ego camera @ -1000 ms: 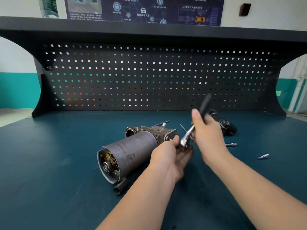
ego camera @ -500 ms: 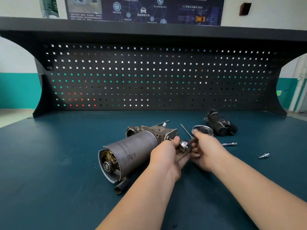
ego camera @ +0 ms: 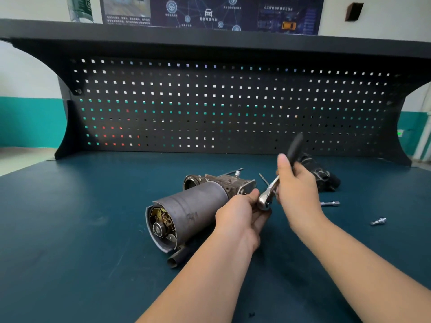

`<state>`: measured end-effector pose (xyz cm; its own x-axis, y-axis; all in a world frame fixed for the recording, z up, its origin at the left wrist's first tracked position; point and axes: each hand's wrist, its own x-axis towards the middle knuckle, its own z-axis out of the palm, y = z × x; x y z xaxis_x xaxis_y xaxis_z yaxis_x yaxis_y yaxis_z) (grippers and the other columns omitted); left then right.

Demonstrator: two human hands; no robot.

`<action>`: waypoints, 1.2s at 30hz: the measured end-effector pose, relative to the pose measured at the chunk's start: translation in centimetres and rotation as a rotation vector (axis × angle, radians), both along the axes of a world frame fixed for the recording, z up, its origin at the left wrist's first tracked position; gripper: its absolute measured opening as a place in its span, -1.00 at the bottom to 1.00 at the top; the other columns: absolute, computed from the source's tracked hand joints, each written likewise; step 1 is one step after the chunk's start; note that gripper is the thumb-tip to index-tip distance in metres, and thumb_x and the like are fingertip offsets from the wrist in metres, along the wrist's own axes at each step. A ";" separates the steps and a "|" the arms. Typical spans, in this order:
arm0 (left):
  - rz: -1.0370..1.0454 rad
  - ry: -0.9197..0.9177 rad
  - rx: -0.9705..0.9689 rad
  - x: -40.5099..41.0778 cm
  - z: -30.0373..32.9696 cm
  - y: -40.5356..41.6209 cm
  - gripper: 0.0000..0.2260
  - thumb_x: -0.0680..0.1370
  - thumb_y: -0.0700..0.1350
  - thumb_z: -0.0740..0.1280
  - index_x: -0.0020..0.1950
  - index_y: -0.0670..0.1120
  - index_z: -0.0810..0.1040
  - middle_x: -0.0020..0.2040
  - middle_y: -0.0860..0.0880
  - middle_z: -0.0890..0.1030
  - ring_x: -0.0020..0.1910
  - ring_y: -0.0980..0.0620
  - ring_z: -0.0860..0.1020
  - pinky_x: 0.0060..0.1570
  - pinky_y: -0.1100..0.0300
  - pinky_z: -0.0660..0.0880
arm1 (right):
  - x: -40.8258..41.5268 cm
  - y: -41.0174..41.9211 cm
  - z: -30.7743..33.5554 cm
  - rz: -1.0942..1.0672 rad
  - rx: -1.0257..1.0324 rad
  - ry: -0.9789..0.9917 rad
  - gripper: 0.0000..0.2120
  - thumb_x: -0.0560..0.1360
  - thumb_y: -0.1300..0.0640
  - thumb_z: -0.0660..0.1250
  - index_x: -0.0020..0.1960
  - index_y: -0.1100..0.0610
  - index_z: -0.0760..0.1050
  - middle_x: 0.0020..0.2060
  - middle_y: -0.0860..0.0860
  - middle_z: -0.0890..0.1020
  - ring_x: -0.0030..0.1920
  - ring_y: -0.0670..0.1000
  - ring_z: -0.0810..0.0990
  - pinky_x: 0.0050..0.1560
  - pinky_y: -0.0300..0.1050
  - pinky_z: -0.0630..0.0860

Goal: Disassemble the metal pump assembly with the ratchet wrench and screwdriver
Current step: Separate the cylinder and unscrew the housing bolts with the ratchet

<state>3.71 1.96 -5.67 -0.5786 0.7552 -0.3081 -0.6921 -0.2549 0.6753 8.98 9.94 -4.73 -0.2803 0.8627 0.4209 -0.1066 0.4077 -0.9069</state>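
The metal pump assembly (ego camera: 191,210) lies on its side at mid-table, a grey cylinder with its open end facing me and a cast head at the far end. My left hand (ego camera: 240,215) grips the pump's far right end beside the ratchet head. My right hand (ego camera: 296,190) holds the ratchet wrench (ego camera: 268,194) by its black handle, which points up and away; the chrome head sits at the pump's end. A thin screwdriver shaft (ego camera: 263,178) lies just behind the wrench.
A black cylindrical part (ego camera: 323,174) lies behind my right hand. A chrome extension bar (ego camera: 330,203) and a small socket bit (ego camera: 378,221) rest on the teal mat (ego camera: 70,229) to the right. A black perforated back panel (ego camera: 210,101) closes the far edge.
My right hand has swung the wrench handle up and away from its low position half a second ago, back to where it stood a second ago. The left hand and pump stay put.
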 end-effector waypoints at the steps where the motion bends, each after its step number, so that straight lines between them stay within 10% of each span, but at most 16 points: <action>1: 0.003 -0.016 0.014 0.1 0.1 0.0 -0.84 0.53 -0.30 0.32 0.09 -0.31 0.52 -0.20 -0.21 0.60 -0.26 -0.07 0.59 -0.47 0.18 0.58 | -0.1 0.4 -0.2 0.036 -0.297 0.060 -0.68 0.59 -0.05 0.21 -0.27 0.09 0.38 -0.52 -0.03 0.38 -0.63 -0.12 0.30 -0.54 -0.22 0.26; 4: 0.012 -0.047 0.027 0.2 0.2 0.0 -0.84 0.54 -0.30 0.30 0.09 -0.32 0.51 -0.22 -0.22 0.59 -0.29 -0.07 0.58 -0.52 0.19 0.57 | 0.0 1.0 -1.0 0.205 -0.776 0.154 -0.70 0.60 0.03 0.23 -0.25 0.13 0.37 -0.54 -0.01 0.34 -0.70 -0.16 0.22 -0.66 -0.40 0.10; 10: -0.061 -0.020 0.009 0.5 0.0 -0.1 -0.81 0.53 -0.17 0.36 0.06 -0.28 0.56 -0.16 -0.17 0.62 -0.19 -0.07 0.60 -0.24 0.15 0.57 | 0.3 1.0 0.6 0.031 0.192 -0.071 -0.64 0.55 -0.18 0.20 -0.28 0.04 0.44 -0.54 -0.10 0.46 -0.43 -0.05 0.43 -0.30 -0.06 0.40; 13: -0.048 -0.031 0.026 0.4 0.0 -0.2 -0.85 0.54 -0.21 0.35 0.03 -0.29 0.54 -0.17 -0.18 0.62 -0.19 -0.08 0.60 -0.24 0.14 0.56 | 0.6 1.0 0.5 0.044 0.255 -0.133 -0.63 0.55 -0.21 0.17 -0.27 0.02 0.43 -0.54 -0.07 0.47 -0.42 -0.05 0.45 -0.26 -0.02 0.43; 21: -0.032 -0.056 0.039 0.5 -0.2 0.2 -0.94 0.54 -0.30 0.31 -0.09 -0.30 0.49 -0.23 -0.24 0.56 -0.34 -0.12 0.57 -0.43 0.17 0.59 | 0.0 0.9 -1.8 0.286 -0.989 0.146 -0.69 0.62 0.08 0.16 -0.27 0.14 0.32 -0.70 -0.03 0.33 -0.74 -0.17 0.23 -0.67 -0.46 0.08; 23: -0.028 -0.068 0.046 0.6 -0.1 0.2 -0.94 0.54 -0.29 0.31 -0.09 -0.28 0.50 -0.25 -0.22 0.58 -0.38 -0.09 0.59 -0.45 0.17 0.59 | -0.1 0.9 -1.1 0.252 -0.835 0.141 -0.66 0.62 0.01 0.18 -0.28 0.13 0.33 -0.67 -0.04 0.32 -0.71 -0.15 0.22 -0.66 -0.42 0.11; 29: -0.050 -0.059 0.025 0.7 0.0 0.1 -0.83 0.52 -0.14 0.39 -0.04 -0.25 0.60 -0.22 -0.15 0.65 -0.26 -0.04 0.63 -0.28 0.15 0.61 | 1.0 -0.7 1.5 0.121 0.562 -0.173 -0.75 0.57 -0.10 0.20 -0.20 0.01 0.41 -0.50 -0.15 0.48 -0.42 -0.14 0.40 -0.33 -0.23 0.33; 36: -0.039 -0.063 0.057 0.3 0.1 -0.3 -0.88 0.54 -0.21 0.34 -0.02 -0.27 0.59 -0.38 -0.13 0.64 -0.44 -0.01 0.64 -0.35 0.14 0.61 | 1.2 -1.3 1.2 0.134 0.726 -0.194 -0.68 0.53 -0.17 0.16 -0.23 0.05 0.36 -0.49 -0.24 0.50 -0.44 -0.19 0.43 -0.39 -0.31 0.29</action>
